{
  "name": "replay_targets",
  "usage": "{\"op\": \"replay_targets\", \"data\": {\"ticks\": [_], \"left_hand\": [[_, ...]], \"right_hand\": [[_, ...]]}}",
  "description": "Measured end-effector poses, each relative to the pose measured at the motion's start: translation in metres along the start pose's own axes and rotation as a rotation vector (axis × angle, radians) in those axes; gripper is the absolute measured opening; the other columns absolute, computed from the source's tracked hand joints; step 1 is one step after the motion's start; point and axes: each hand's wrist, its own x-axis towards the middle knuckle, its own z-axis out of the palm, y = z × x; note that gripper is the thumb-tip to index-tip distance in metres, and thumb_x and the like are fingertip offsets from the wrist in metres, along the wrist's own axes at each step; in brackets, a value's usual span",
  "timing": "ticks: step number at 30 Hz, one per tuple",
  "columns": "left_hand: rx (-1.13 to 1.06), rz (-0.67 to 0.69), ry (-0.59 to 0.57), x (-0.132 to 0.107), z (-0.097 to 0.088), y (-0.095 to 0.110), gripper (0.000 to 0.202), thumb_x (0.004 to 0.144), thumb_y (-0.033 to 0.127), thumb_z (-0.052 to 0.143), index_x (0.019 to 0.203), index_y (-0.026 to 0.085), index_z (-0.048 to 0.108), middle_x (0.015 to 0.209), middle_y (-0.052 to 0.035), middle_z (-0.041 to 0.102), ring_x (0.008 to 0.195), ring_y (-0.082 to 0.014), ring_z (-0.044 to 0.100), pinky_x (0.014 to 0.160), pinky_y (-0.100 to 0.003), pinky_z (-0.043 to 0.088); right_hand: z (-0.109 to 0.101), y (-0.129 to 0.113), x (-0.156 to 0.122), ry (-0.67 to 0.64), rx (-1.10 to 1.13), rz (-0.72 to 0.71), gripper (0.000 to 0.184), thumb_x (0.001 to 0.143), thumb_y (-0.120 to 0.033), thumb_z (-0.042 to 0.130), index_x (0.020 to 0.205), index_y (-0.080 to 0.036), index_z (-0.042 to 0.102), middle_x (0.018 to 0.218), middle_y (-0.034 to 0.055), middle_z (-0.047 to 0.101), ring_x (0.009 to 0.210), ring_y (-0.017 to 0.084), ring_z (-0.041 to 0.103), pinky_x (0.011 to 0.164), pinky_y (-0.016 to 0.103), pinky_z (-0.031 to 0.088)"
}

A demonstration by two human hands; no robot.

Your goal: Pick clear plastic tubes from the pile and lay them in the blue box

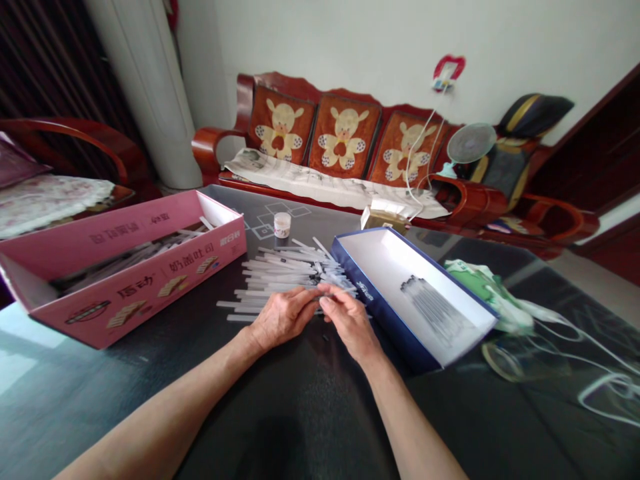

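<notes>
Dark table (300, 407); tubes (280, 273) touching left hand (280, 319), right hand (350, 323)

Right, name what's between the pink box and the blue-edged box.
The head view shows loose clear plastic sticks and a small white jar between the pink box and the blue-edged box.

Those thin sticks (285, 277) look like clear plastic, smooth with a bit of shine. The pink box (200, 283) is printed card with a slight sheen, and the blue box (385, 280) is plain matt white paperboard inside, glossier blue outside. The table (300, 427) is dark and really glossy, reflections all over, maybe glass on top, can't tell. The sofa (215, 150) is varnished wood, shiny red, and its cushions (345, 137) are matt cloth, a little rough looking.
</notes>
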Motion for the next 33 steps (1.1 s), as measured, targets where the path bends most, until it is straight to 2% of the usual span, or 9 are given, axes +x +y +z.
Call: {"op": "replay_targets", "data": {"ticks": [2, 5, 10, 14, 17, 20, 25, 29, 33], "left_hand": [[0.001, -0.008, 0.030, 0.000, 0.001, -0.001, 0.027, 0.095, 0.028, 0.042, 0.115, 0.017, 0.057, 0.083, -0.0033, 0.063, 0.069, -0.0121, 0.062, 0.063, -0.021, 0.049], [0.026, -0.001, 0.037, 0.000, 0.002, -0.002, 0.027, 0.095, 0.029, 0.043, 0.115, 0.018, 0.057, 0.083, -0.0033, 0.064, 0.067, -0.0119, 0.062, 0.062, -0.021, 0.049], [0.046, 0.021, 0.038, -0.001, 0.002, 0.000, 0.030, 0.095, 0.026, 0.040, 0.121, 0.017, 0.052, 0.086, -0.0048, 0.064, 0.068, -0.0122, 0.062, 0.062, -0.022, 0.050], [0.074, 0.045, 0.043, -0.003, 0.003, -0.001, 0.034, 0.095, 0.023, 0.038, 0.128, 0.016, 0.045, 0.089, -0.0056, 0.065, 0.073, -0.0133, 0.064, 0.064, -0.022, 0.051], [0.096, 0.033, 0.051, -0.003, 0.004, -0.003, 0.030, 0.095, 0.023, 0.038, 0.123, 0.016, 0.048, 0.086, -0.0050, 0.065, 0.072, -0.0132, 0.064, 0.064, -0.022, 0.051], [0.095, 0.024, 0.055, -0.003, 0.005, -0.004, 0.029, 0.095, 0.023, 0.040, 0.121, 0.016, 0.050, 0.087, -0.0050, 0.066, 0.071, -0.0129, 0.065, 0.063, -0.022, 0.052], [0.028, -0.059, 0.056, -0.002, 0.006, -0.002, 0.031, 0.093, 0.024, 0.045, 0.123, 0.016, 0.048, 0.094, -0.0057, 0.069, 0.076, -0.0141, 0.067, 0.070, -0.024, 0.053], [-0.028, -0.067, 0.075, -0.001, 0.004, -0.001, 0.018, 0.092, 0.025, 0.046, 0.105, 0.017, 0.055, 0.086, -0.0042, 0.067, 0.075, -0.0138, 0.066, 0.070, -0.024, 0.052], [-0.050, -0.034, 0.058, 0.000, 0.002, 0.000, 0.018, 0.093, 0.024, 0.044, 0.104, 0.017, 0.055, 0.085, -0.0050, 0.065, 0.074, -0.0136, 0.064, 0.069, -0.024, 0.051]], "right_hand": [[0.000, -0.002, 0.001, 0.087, 0.078, -0.025, 0.034, 0.075, -0.039, 0.071, 0.105, -0.025, 0.064, 0.089, -0.0005, 0.064, 0.070, 0.011, 0.059, 0.054, 0.020, 0.045], [-0.001, -0.005, 0.004, 0.223, 0.227, -0.050, 0.027, 0.075, -0.040, 0.070, 0.093, -0.022, 0.061, 0.088, 0.0001, 0.066, 0.073, 0.011, 0.062, 0.055, 0.019, 0.048], [0.002, -0.001, 0.005, 0.252, 0.225, 0.049, 0.025, 0.070, -0.038, 0.074, 0.083, -0.020, 0.061, 0.081, 0.0007, 0.069, 0.070, 0.013, 0.065, 0.060, 0.023, 0.052], [-0.004, -0.004, 0.003, 0.094, -0.188, 0.010, 0.020, 0.077, -0.041, 0.065, 0.077, -0.021, 0.069, 0.069, 0.0000, 0.067, 0.061, 0.014, 0.060, 0.051, 0.024, 0.044], [-0.015, -0.012, -0.001, -0.096, -0.526, -0.044, 0.015, 0.075, -0.033, 0.066, 0.065, -0.021, 0.070, 0.058, -0.0017, 0.064, 0.054, 0.013, 0.055, 0.050, 0.025, 0.038], [-0.022, -0.014, -0.007, -0.189, -0.689, -0.004, 0.004, 0.062, -0.021, 0.073, 0.061, -0.023, 0.070, 0.052, -0.0023, 0.063, 0.048, 0.013, 0.053, 0.047, 0.024, 0.034], [-0.021, -0.012, -0.012, -0.248, -0.849, 0.003, 0.013, 0.059, -0.010, 0.070, 0.055, -0.023, 0.067, 0.051, -0.0021, 0.063, 0.049, 0.013, 0.054, 0.050, 0.025, 0.033], [-0.015, -0.014, -0.007, -0.206, -0.689, -0.056, 0.007, 0.072, -0.020, 0.065, 0.067, -0.021, 0.068, 0.060, -0.0018, 0.065, 0.057, 0.013, 0.058, 0.053, 0.024, 0.038], [-0.009, -0.009, 0.003, 0.021, -0.283, -0.002, 0.013, 0.074, -0.030, 0.067, 0.083, -0.021, 0.068, 0.070, -0.0010, 0.068, 0.065, 0.015, 0.064, 0.053, 0.024, 0.046]]}}
